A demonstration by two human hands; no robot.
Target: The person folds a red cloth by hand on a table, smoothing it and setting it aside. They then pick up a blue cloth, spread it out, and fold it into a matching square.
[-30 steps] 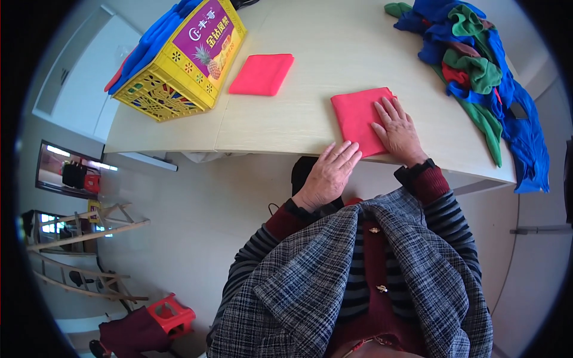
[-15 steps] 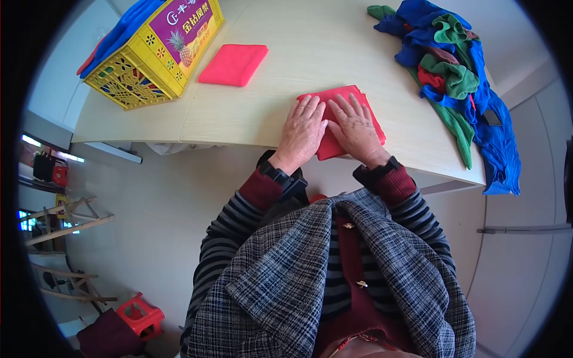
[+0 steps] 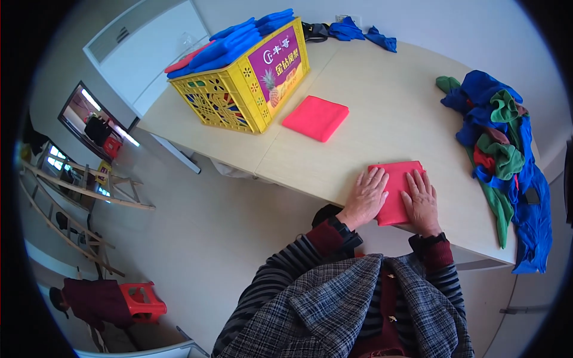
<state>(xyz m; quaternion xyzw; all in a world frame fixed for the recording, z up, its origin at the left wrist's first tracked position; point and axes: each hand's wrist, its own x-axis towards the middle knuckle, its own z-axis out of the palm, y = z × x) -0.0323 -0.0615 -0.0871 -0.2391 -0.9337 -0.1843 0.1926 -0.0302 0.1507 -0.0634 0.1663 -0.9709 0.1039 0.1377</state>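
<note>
A folded red cloth lies at the near edge of the table, its front part reaching the edge. My left hand rests flat along its left side, fingers stretched out. On its right side my right hand lies flat too, fingers spread. Neither hand grips anything. A second folded red cloth sits flat on the table, farther off and to the left, apart from both hands.
A yellow plastic crate heaped with folded blue cloths stands at the table's left. A loose pile of blue, green and red cloths hangs over the right edge. Red stool and wooden frames are at lower left.
The view has swung left, so everything appears farther right and lower. My hands have moved apart to the sides of the red cloth, which now looks straighter.
</note>
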